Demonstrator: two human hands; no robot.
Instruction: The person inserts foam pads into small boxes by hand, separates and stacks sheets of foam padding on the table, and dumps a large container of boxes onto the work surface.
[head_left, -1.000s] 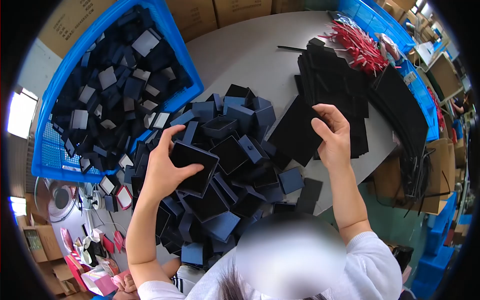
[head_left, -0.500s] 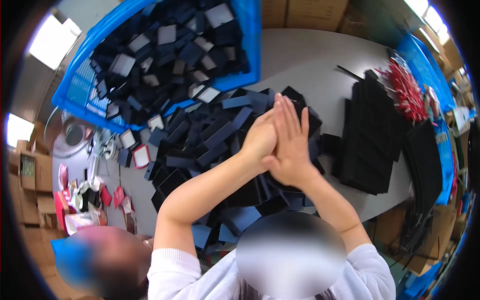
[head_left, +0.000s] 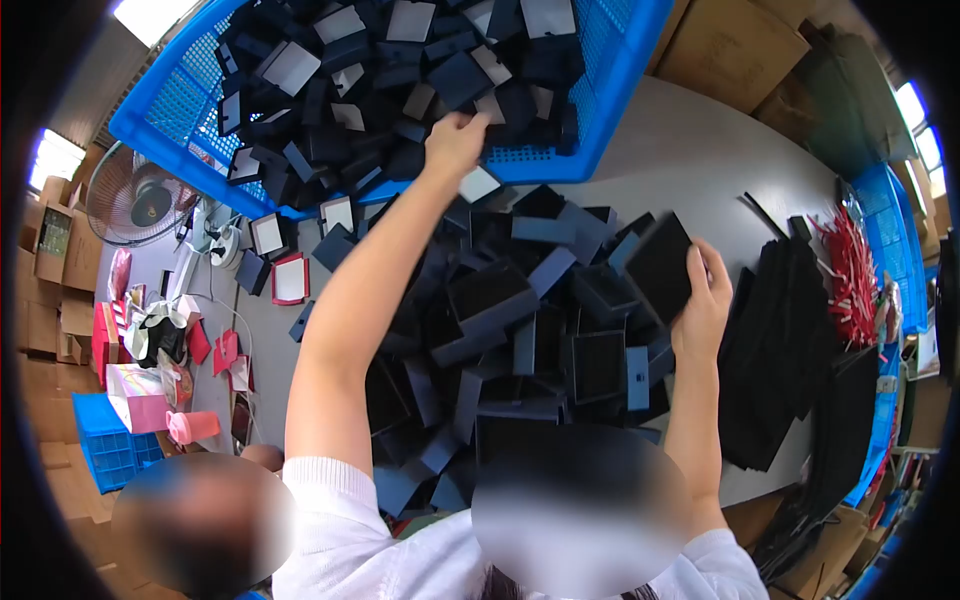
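Note:
My left hand (head_left: 455, 147) reaches over the near rim of a blue plastic crate (head_left: 620, 90). Its fingers are closed at the edge of a small dark box with a pale inside (head_left: 488, 108), among many like it; the fingertips are partly hidden. On the right, my right hand (head_left: 702, 300) grips a dark navy box (head_left: 660, 268) by its right edge, thumb and fingers on either side. That box is held tilted over a heap of open dark box trays (head_left: 490, 295) in front of me.
Stacks of black sheets (head_left: 770, 350) lie right of the heap, with red-and-white strips (head_left: 848, 270) beyond. A fan (head_left: 145, 200) and a red-rimmed box (head_left: 291, 279) stand left. Another person (head_left: 205, 525) is at lower left. Cardboard boxes (head_left: 735, 50) line the back.
My hands were pressed together over the heap and have parted. The left has moved into the crate; the right has taken hold of a navy box. The view has shifted.

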